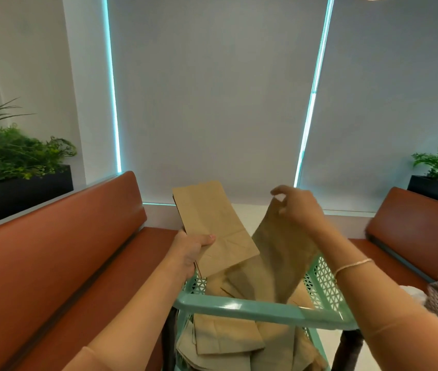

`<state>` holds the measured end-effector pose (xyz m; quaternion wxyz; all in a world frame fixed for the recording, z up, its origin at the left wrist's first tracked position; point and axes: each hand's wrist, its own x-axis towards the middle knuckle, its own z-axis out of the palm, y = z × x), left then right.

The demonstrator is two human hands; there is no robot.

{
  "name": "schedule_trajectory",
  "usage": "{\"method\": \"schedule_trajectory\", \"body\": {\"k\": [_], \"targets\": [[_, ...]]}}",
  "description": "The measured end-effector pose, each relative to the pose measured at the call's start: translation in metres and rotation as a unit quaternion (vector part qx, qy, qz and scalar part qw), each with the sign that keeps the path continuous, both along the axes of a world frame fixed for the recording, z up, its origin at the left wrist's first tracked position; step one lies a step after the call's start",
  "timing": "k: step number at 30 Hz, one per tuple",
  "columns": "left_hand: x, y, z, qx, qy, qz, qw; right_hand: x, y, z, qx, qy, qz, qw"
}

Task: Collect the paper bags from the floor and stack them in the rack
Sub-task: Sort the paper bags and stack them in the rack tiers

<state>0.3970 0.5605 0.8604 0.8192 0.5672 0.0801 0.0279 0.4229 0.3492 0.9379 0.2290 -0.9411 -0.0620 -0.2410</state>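
While the person stands over the mint-green perforated plastic rack (322, 283), each hand has a flat brown paper bag. The left hand (189, 251) grips one flat brown paper bag (209, 226) near its lower edge, thumb pressed across the front and fingers hidden behind, so the bag stands up and leans away above the rack's left corner. The right hand (296, 207) pinches the top edge of a second, darker-looking brown paper bag (279, 253) between curled fingertips; that bag hangs down from the pinch, its lower end dipping inside the rack's upper tier.

More loose brown paper bags (225, 341) lie jumbled on the rack's lower level, and a few rest in the upper tier beneath the hanging one.

To my eye the step in hand is setting these two down. It would go best if the hanging bag were lowered flat onto the ones already there, edges lined up, before the pinch is let go, with the left bag then laid squarely on top, not dropped at an angle. A thin bag let go from that height could flutter off to one side.

Rust-brown cushioned benches (60, 253) flank the rack on both sides.
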Motion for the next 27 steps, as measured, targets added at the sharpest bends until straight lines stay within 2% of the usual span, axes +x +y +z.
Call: {"method": "schedule_trajectory", "body": {"k": [5, 7, 9, 11, 13, 16, 20, 23, 27], "targets": [[-0.001, 0.001, 0.001, -0.010, -0.005, -0.008, 1.000, -0.022, -0.016, 0.042, 0.160, -0.126, -0.023, 0.979], [-0.001, 0.000, 0.002, -0.006, -0.014, -0.010, 1.000, -0.033, -0.020, 0.050, 0.232, -0.203, -0.043, 0.950], [-0.002, -0.001, 0.004, 0.004, -0.032, -0.007, 0.999, -0.037, -0.021, 0.050, 0.346, -0.242, -0.053, 0.905], [-0.003, -0.002, 0.005, 0.013, -0.047, -0.010, 0.999, -0.033, -0.014, 0.039, 0.513, -0.209, -0.035, 0.832], [-0.005, -0.004, 0.005, 0.015, -0.061, -0.024, 0.998, -0.025, 0.000, 0.017, 0.633, -0.159, -0.017, 0.758], [-0.005, -0.003, 0.005, -0.003, -0.071, -0.027, 0.997, -0.019, 0.030, -0.023, 0.697, -0.077, -0.038, 0.712], [-0.007, -0.001, 0.006, -0.026, -0.103, -0.039, 0.994, -0.022, 0.059, -0.062, 0.692, 0.003, -0.112, 0.713], [-0.009, -0.002, 0.007, -0.028, -0.127, -0.028, 0.991, -0.026, 0.068, -0.071, 0.647, 0.026, -0.121, 0.752], [-0.006, 0.000, 0.006, -0.001, -0.144, 0.011, 0.990, -0.027, 0.070, -0.083, 0.586, 0.092, -0.076, 0.802]]}}
